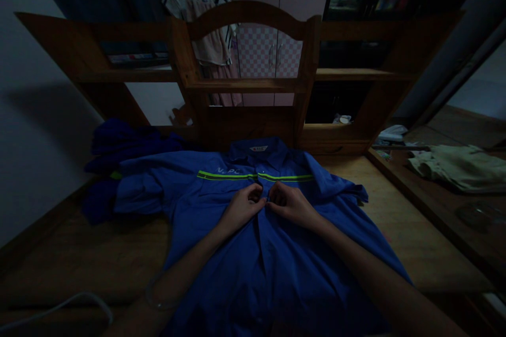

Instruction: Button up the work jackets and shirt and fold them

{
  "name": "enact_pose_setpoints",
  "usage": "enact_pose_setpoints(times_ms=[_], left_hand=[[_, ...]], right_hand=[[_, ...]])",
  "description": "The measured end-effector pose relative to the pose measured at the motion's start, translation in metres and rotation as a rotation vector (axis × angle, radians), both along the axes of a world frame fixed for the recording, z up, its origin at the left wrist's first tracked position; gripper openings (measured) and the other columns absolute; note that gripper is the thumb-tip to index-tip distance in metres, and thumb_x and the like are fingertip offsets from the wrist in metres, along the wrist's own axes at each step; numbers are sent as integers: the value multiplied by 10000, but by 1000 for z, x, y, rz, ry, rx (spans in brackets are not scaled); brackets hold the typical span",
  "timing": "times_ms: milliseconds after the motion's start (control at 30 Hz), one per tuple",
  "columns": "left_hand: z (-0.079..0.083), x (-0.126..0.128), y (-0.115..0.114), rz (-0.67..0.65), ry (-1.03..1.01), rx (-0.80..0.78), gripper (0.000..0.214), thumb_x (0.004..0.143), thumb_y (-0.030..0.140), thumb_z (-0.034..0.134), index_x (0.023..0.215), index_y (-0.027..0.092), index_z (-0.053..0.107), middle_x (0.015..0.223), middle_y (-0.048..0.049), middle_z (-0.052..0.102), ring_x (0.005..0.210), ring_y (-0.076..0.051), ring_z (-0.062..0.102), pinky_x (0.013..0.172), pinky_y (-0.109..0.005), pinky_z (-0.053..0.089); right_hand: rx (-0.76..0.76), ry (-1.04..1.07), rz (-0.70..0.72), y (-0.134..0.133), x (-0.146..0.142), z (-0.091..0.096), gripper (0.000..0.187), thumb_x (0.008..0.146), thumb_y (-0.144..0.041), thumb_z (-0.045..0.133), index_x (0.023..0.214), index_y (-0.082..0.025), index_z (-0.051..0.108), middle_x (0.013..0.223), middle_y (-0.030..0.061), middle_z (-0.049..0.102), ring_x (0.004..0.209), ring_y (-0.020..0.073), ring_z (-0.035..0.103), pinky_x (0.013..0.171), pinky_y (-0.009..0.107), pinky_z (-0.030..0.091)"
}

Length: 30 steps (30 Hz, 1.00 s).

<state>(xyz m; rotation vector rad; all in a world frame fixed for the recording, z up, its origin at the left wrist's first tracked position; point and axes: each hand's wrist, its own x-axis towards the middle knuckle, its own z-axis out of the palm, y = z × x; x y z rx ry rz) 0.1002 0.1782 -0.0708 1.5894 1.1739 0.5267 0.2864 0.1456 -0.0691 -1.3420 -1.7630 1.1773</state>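
Note:
A blue short-sleeved work shirt (221, 221) lies front up, collar away from me, with a yellow-green stripe and pale lettering across the chest. My left hand (245, 201) pinches one edge of its front placket just below the stripe. Facing it, my right hand (288, 202) pinches the other edge, and the fingertips of both nearly meet. Whether a button sits between them is hidden by the fingers. Below my hands the front hangs slightly apart along the placket. A white label (258, 148) shows inside the collar.
The shirt covers much of a wooden desk (395, 210) backed by a wooden shelf unit (245, 84). Darker blue clothes (118, 145) are heaped at the left. A white cable (79, 297) crosses the near left edge. Pale folded cloth (458, 166) lies on a surface to the right.

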Motion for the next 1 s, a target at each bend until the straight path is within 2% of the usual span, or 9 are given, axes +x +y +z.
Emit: enact_pose_setpoints(times_ms=[233,400,600,733,800,900,1000], left_hand=[[-6,0,-1,29,-35,-18,289,734,293,652,992,174,596,779,1,590,658,-111,560,620,-214,468],[0,3,-1,38,-136,-48,314,724,248,653,1005,194,522,893,-5,579,628,-70,546,603,-190,463],[1,4,-3,49,-142,-59,435,723,202,642,1115,235,455,880,20,536,617,-50,523,592,-166,452],[5,4,-4,24,-82,-2,514,737,170,612,1208,265,430,951,9,528,610,-46,525,583,-167,449],[9,4,-5,-5,-35,71,485,745,152,597,1199,271,475,1006,-4,523,618,-52,527,599,-184,456],[15,3,-5,-67,37,183,298,767,145,576,1048,242,601,1032,-19,510,654,-74,538,651,-218,470],[17,2,-5,-103,80,226,208,786,152,569,964,227,645,1037,-25,510,673,-89,549,678,-236,475]], right_hand=[[-18,21,-17,1,1,-1,151,793,-258,638,905,-187,565,693,-24,608,597,108,587,526,189,407],[-37,-9,-51,1,0,-5,156,771,-251,648,897,-190,580,688,-24,622,593,110,595,525,190,410],[-51,5,-57,2,-1,-8,169,755,-227,643,905,-186,577,695,-23,627,593,111,601,527,189,420],[-46,18,-55,2,0,-8,154,757,-221,636,895,-183,578,696,-22,622,597,110,598,535,189,423],[-52,23,-56,2,0,-8,154,764,-231,636,899,-181,582,704,-18,628,608,111,598,545,191,425],[-60,29,-61,2,0,-10,175,759,-235,643,916,-177,591,714,-14,632,613,113,594,549,193,425],[-76,32,-71,3,1,-13,187,745,-221,648,918,-176,595,695,-19,626,600,112,590,537,191,418]])
